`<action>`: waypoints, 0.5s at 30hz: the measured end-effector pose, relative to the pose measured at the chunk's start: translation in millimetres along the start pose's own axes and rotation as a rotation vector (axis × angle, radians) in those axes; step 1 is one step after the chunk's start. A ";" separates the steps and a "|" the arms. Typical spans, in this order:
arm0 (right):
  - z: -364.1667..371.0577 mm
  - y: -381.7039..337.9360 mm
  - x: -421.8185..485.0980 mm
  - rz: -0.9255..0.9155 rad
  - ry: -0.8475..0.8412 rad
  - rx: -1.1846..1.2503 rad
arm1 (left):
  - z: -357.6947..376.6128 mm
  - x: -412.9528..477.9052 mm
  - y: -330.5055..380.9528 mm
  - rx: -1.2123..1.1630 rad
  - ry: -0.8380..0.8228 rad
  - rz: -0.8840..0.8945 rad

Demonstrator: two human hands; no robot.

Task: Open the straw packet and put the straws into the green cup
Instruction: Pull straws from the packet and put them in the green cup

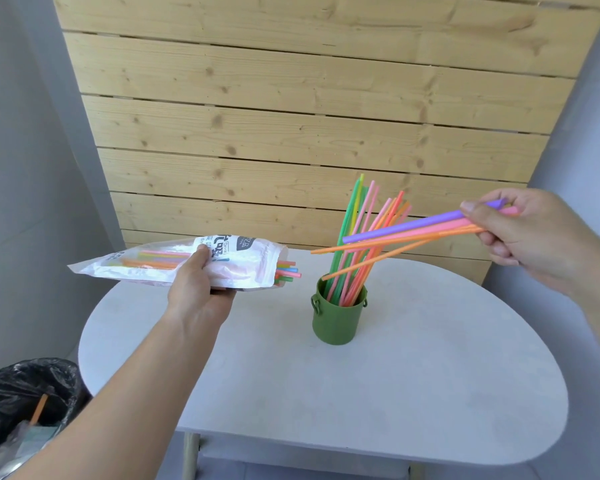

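At the lower left stands a bin lined with a black bag, with a short orange straw piece lying in it. Above the tabletop's left edge, the left hand grasps the straw packet, thumb on top and the rest of the hand beneath. The packet lies roughly level in the air, its open mouth facing right, with coloured straw ends poking out. Just right of that mouth, the green cup stands upright on the tabletop, holding a leaning bunch of straws in green, pink and orange. At the right, the right hand is raised, its fingers clenched on a few loose straws, purple, pink and orange. These slant down to the left, and the lowest orange tip lies at the cup's rim. A wooden slat wall rises behind.
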State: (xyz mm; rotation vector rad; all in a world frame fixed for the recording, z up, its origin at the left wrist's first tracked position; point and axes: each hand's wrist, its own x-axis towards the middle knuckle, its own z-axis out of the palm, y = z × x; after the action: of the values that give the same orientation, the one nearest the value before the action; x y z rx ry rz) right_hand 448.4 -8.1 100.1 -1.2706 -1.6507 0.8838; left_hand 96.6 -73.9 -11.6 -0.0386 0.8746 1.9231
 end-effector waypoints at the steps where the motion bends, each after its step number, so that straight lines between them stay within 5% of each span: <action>1: -4.0 -1.1 0.6 0.001 -0.004 -0.025 | 0.8 -0.5 -0.6 0.006 -0.002 -0.002; 15: 6.6 -23.2 24.9 -0.004 -0.227 -0.403 | 2.2 -5.6 -7.5 0.046 -0.034 -0.010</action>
State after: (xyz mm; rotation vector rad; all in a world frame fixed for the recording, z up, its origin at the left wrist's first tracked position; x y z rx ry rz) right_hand 430.7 10.4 123.5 -1.4748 -2.0867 0.7358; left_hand 106.1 -75.0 -12.0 0.0169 0.8941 1.8887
